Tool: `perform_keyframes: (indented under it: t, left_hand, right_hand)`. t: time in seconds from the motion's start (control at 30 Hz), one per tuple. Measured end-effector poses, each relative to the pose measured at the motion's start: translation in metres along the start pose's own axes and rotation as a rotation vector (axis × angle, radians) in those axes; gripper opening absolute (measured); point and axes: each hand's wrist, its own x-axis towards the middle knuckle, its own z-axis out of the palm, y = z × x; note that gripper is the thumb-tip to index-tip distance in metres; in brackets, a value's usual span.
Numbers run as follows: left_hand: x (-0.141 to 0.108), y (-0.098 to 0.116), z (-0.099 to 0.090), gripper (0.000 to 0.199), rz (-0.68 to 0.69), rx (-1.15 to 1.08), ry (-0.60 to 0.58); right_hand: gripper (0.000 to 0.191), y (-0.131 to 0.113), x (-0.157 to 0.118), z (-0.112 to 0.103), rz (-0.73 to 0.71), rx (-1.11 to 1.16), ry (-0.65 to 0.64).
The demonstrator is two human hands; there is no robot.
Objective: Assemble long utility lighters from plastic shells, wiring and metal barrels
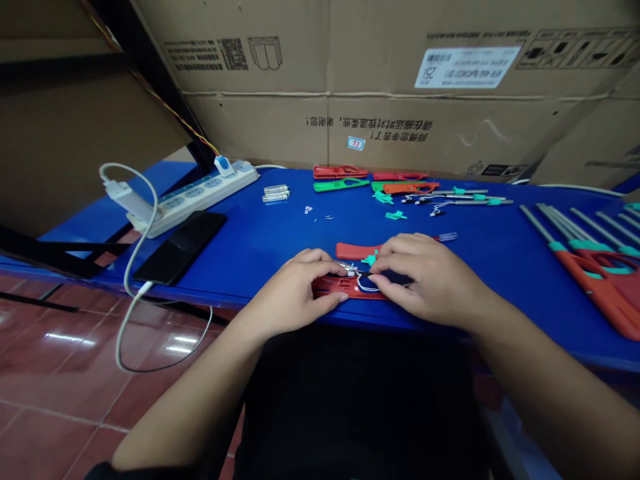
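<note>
A red plastic lighter shell half (340, 285) lies at the front edge of the blue table, its hollow side up. My left hand (305, 287) grips its left end, fingers along the far side and thumb along the near side. Above the shell, my right hand (417, 277) pinches a small dark part with a white wire (367, 287) attached. A silvery piece (346, 266) shows by my left fingertips. Just beyond lie a green plastic piece (370, 258) and another red shell half (357, 251). A screwdriver (446, 237) shows partly behind my right hand.
Red, green and orange shells (341, 185) lie at the back, near metal rods with wires (475, 198). Finished-looking lighters (595, 267) are at right. A phone (181, 247) and power strip (195, 195) occupy the left. A cardboard sheet (270, 127) stands behind.
</note>
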Motion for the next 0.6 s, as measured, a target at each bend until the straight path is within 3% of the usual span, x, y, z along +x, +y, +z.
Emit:
perform_keyframes:
  t: [0.13, 0.3, 0.43, 0.6]
  left_hand:
    - [-0.001, 0.007, -0.003, 0.028, 0.019, -0.094, 0.113]
    - [0.007, 0.02, -0.006, 0.021, -0.003, -0.284, -0.059]
    - [0.013, 0.021, -0.008, 0.026, -0.082, -0.382, -0.05]
    - [0.019, 0.017, -0.013, 0.038, -0.215, -0.381, -0.109]
  right_hand:
    - [0.01, -0.002, -0.002, 0.004, -0.048, -0.046, 0.049]
    - [0.006, -0.007, -0.001, 0.007, -0.023, 0.021, 0.103]
    - [0.006, -0.009, -0.001, 0.007, 0.063, 0.176, 0.106]
    - [0.011, -0.012, 0.002, 0.011, 0.053, 0.166, 0.102]
